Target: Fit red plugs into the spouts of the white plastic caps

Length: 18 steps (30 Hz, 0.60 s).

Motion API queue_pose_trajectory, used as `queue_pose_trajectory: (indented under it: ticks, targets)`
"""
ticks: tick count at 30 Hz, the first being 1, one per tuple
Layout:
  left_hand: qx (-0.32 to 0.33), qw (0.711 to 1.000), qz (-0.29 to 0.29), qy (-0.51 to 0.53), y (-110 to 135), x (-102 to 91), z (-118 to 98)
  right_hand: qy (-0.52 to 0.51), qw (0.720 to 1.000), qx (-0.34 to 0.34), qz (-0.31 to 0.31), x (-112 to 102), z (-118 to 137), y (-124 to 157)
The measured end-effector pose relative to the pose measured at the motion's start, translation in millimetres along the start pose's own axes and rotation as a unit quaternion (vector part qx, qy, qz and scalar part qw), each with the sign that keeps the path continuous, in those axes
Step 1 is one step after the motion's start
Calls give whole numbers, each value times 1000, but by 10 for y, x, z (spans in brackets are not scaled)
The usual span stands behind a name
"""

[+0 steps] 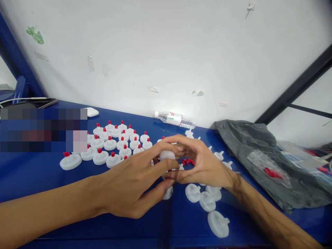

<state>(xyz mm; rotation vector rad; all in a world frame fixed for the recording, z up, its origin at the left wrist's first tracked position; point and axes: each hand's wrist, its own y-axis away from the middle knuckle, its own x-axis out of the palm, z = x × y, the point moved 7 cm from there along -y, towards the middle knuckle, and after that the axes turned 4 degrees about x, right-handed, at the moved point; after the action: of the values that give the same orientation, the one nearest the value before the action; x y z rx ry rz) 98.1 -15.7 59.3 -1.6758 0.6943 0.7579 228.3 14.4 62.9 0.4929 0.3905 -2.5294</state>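
Uncapped discs [207,201] lie nearest on the blue table [33,176]. Just beyond, the left hand [129,183] and right hand [204,166] meet above the table, fingers of both pinched around one white disc [167,155]. Farther back stand rows of red-capped discs [114,141] and a water bottle [175,118].

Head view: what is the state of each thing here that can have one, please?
left hand, fingers closed on the white disc.
right hand, fingers closed on the same disc.
capped discs, standing upright in rows.
bare discs, uncapped, lying loose near the right hand.
red caps, loose in a small heap.
bottle, lying on its side, cap on.
grey bag, crumpled, lying flat.
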Motion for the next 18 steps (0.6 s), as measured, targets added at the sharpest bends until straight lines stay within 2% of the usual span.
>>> queue_pose_trajectory:
  ticks: [8,18]
  targets:
    - [4,1000,14,-24,6,8,-24,8,1000,-21,-2,1,43,2]
    - [21,997,-16,-72,16,7,-4,5,999,-50,4,6,33,3]
